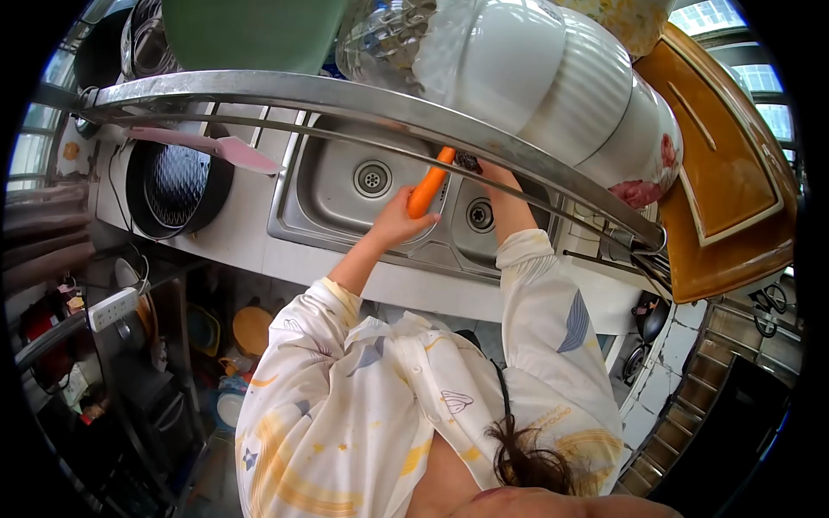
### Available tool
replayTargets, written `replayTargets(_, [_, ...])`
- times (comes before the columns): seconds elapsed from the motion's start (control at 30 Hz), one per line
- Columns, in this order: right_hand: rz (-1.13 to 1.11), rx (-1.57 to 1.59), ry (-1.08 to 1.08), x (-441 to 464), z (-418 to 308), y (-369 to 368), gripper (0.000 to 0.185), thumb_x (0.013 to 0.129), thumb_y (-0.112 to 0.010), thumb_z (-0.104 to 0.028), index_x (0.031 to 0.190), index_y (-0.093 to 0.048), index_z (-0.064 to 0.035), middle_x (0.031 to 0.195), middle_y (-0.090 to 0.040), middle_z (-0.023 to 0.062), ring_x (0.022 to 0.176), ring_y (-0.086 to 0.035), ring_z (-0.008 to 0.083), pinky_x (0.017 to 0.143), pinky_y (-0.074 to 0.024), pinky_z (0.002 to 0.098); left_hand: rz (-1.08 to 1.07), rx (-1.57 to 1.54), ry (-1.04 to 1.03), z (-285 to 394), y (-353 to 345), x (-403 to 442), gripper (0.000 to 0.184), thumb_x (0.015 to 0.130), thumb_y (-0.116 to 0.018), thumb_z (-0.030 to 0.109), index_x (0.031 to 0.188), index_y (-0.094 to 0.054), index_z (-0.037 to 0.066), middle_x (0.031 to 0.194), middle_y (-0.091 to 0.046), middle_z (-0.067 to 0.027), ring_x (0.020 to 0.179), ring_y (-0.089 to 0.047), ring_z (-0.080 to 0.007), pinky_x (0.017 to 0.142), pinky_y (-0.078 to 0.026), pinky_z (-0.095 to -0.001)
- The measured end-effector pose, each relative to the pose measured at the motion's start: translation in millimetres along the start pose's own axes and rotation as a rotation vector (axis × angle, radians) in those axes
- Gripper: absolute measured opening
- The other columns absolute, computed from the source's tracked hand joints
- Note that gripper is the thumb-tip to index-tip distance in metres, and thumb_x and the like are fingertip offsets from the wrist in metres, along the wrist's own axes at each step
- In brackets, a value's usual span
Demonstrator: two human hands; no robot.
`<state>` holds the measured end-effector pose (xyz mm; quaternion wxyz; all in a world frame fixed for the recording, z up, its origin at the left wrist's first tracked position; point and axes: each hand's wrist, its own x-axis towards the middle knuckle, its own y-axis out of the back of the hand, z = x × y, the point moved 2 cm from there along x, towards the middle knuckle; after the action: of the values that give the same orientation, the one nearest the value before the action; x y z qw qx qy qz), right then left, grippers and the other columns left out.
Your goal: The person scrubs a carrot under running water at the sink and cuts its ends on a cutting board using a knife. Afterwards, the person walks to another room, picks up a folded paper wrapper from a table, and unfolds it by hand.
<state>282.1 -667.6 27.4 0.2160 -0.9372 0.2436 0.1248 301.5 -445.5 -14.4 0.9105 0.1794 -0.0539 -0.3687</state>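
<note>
Carrot (429, 192) is located over the double sink (332, 190), gripped by the closed fingers (411, 204) of the left hand (392, 226); beside its far end, a dark object (466, 161) adjoins the right hand (496, 174), whose grip cannot be determined behind the metal rack (345, 91)

Left of the left hand (402, 217), a hand could pass low over the left basin (332, 194); farther left, the black pan (223, 197) and pink utensil (246, 156) stand in the way. Toward the body from both hands, the bench (302, 263) edge offers a low way sideways. Beyond the right hand (499, 173), the metal rail (363, 93) and white bowls (509, 65) block a straight lift; the brown dish (730, 164) bars the far right.
</note>
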Motion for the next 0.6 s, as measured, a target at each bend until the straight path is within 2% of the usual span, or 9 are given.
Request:
replayTargets(0.03, [0.026,-0.081,0.059,1.4,0.4,-1.6,0.018,0.084,-0.059,-0.016,0.099,-0.059,-0.0065,0.097,-0.054,0.0141,0.091,-0.051,0.021,0.076,-0.0437,0.0299,-0.001,0.001,0.0,7.9,0.7,0.7,0.05,0.08,-0.062,0.039,0.113,-0.045,0.007,0.089,-0.061,-0.0182,0.079,-0.063,-0.0307,0.067,-0.05,-0.0431])
replayTargets(0.1, [0.067,-0.294,0.147,5.1,4.2,-9.4,0.019,0.084,-0.058,-0.015,0.101,-0.06,-0.006,0.102,-0.054,0.0162,0.096,-0.051,0.0223,0.079,-0.0435,0.0307,-0.104,0.228,0.295,18.8,4.4,5.2,0.053,0.072,-0.066,0.033,0.113,-0.044,0.006,0.092,-0.061,-0.0224,0.089,-0.06,-0.0372,0.073,-0.048,-0.0447])
replayTargets(0.23, [0.049,-0.739,0.184,-16.3,36.9,-37.0,0.024,0.084,-0.057,-0.013,0.106,-0.061,-0.0051,0.111,-0.054,0.0204,0.106,-0.051,0.0249,0.086,-0.0431,0.0322,-0.116,0.185,0.359,12.8,1.8,19.4,0.049,0.07,-0.064,0.027,0.11,-0.046,0.006,0.098,-0.06,-0.0234,0.095,-0.056,-0.0402,0.077,-0.047,-0.043])
replayTargets(0.27, [0.017,-0.787,0.21,-29.0,45.5,-45.2,0.025,0.084,-0.057,-0.013,0.107,-0.061,-0.0049,0.113,-0.054,0.0214,0.109,-0.051,0.0255,0.088,-0.0431,0.0325,-0.101,0.027,0.382,2.0,-2.0,24.4,0.051,0.069,-0.064,0.026,0.112,-0.046,0.005,0.099,-0.06,-0.0231,0.095,-0.056,-0.0402,0.078,-0.047,-0.0426])
replayTargets(0.3, [-0.02,-0.809,0.308,-42.1,54.3,-54.0,0.026,0.084,-0.057,-0.013,0.109,-0.061,-0.0047,0.116,-0.054,0.0225,0.111,-0.05,0.0262,0.089,-0.043,0.0329,-0.084,-0.13,0.404,-4.1,-3.3,27.5,0.053,0.068,-0.064,0.024,0.114,-0.045,0.005,0.099,-0.061,-0.0228,0.095,-0.057,-0.0401,0.079,-0.046,-0.0422])
replayTargets(0.37, [-0.069,-1.01,0.568,-55.7,65.5,-60.4,0.029,0.085,-0.055,-0.011,0.112,-0.061,-0.0052,0.124,-0.05,0.0246,0.121,-0.045,0.0279,0.095,-0.0398,0.0349,-0.107,-0.101,0.352,-5.2,2.7,25.6,0.056,0.068,-0.064,0.023,0.117,-0.045,0.004,0.099,-0.061,-0.0224,0.095,-0.058,-0.0386,0.08,-0.047,-0.0414])
replayTargets(0.43, [-0.03,-0.863,0.331,-31.3,65.9,-45.9,0.026,0.083,-0.055,-0.009,0.108,-0.062,-0.0043,0.124,-0.053,0.0182,0.119,-0.047,0.0279,0.095,-0.0403,0.0351,-0.143,-0.068,0.313,-4.2,2.4,19.3,0.058,0.067,-0.064,0.022,0.119,-0.045,0.004,0.1,-0.061,-0.022,0.094,-0.059,-0.0372,0.08,-0.047,-0.0405])
replayTargets(0.53, [0.217,-1.092,-0.105,9.9,51.8,-10.2,0.029,0.082,-0.056,-0.005,0.11,-0.061,-0.003,0.12,-0.057,0.0135,0.117,-0.049,0.0267,0.096,-0.0396,0.0326,-0.161,-0.169,0.3,14.7,1.7,21.9,0.063,0.066,-0.064,0.019,0.124,-0.043,0.004,0.102,-0.061,-0.02,0.096,-0.059,-0.0335,0.082,-0.046,-0.0378])
replayTargets(0.6, [0.05,-1.035,-0.188,11.8,52.5,-7.8,0.027,0.081,-0.055,-0.005,0.107,-0.062,-0.0028,0.111,-0.061,0.0147,0.108,-0.056,0.0251,0.089,-0.0433,0.0324,-0.26,-0.43,0.553,29.5,2.0,18.1,0.065,0.065,-0.064,0.018,0.125,-0.043,0.003,0.105,-0.06,-0.018,0.097,-0.059,-0.0309,0.083,-0.045,-0.0359])
